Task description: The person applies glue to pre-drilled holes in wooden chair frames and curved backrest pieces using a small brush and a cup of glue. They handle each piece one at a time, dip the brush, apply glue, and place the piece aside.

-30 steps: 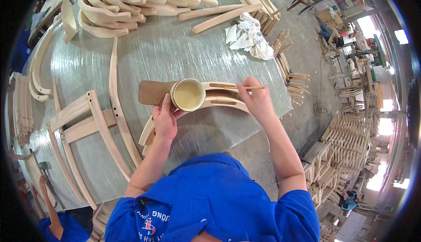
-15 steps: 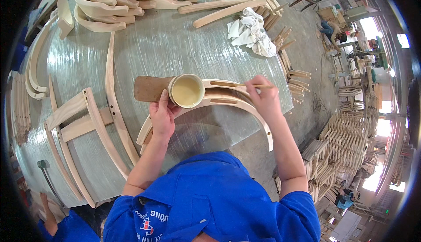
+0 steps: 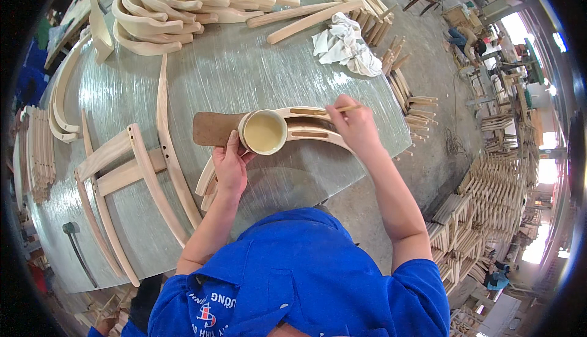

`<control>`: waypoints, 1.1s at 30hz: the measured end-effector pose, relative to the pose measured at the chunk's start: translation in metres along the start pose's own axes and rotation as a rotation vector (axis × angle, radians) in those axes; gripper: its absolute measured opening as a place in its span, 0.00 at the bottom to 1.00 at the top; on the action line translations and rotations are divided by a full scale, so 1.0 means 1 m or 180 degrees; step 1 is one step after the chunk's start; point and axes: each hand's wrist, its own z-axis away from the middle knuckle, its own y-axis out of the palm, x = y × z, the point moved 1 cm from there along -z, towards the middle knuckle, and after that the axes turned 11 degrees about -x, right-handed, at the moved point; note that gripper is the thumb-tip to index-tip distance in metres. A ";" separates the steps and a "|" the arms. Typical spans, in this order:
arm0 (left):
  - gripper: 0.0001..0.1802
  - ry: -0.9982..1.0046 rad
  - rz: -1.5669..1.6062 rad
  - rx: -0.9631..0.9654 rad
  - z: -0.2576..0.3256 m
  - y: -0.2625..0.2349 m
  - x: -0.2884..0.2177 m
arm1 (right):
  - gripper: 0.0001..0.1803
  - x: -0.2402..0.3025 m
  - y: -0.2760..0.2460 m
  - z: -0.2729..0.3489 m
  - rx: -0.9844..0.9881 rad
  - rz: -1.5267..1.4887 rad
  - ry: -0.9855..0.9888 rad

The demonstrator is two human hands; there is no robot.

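Note:
My left hand (image 3: 230, 167) rests flat on a curved wooden chair rail (image 3: 318, 135) with slots, just below a round cup of pale glue (image 3: 263, 132) that sits on a brown board (image 3: 214, 128). My right hand (image 3: 353, 124) is shut on a thin wooden stick (image 3: 337, 110), its tip over a slot in the upper curved rail (image 3: 302, 112). Both rails lie on the plastic-covered table (image 3: 232, 74).
A half-assembled chair frame (image 3: 131, 172) lies left of my hands. Stacked curved parts (image 3: 177, 1) fill the far table, with a white rag (image 3: 345, 43) at the right edge. Wooden parts (image 3: 477, 215) pile on the floor at right. A dark tool (image 3: 76, 245) lies near left.
The view has shifted slightly. My right hand with the stick stays over the slotted rail; my left hand remains on the rail by the cup.

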 end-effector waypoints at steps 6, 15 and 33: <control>0.10 0.0200 -0.0177 -0.0021 -0.001 0.001 0.002 | 0.10 0.010 0.012 -0.003 -0.0043 -0.1001 0.0790; 0.11 0.0588 -0.0457 0.0188 0.000 0.020 0.007 | 0.09 0.029 -0.010 0.023 -0.0384 -0.1920 0.1290; 0.14 -0.0503 -0.0221 0.0310 0.022 0.043 0.034 | 0.05 -0.028 0.006 0.080 -0.1054 -0.4401 0.2926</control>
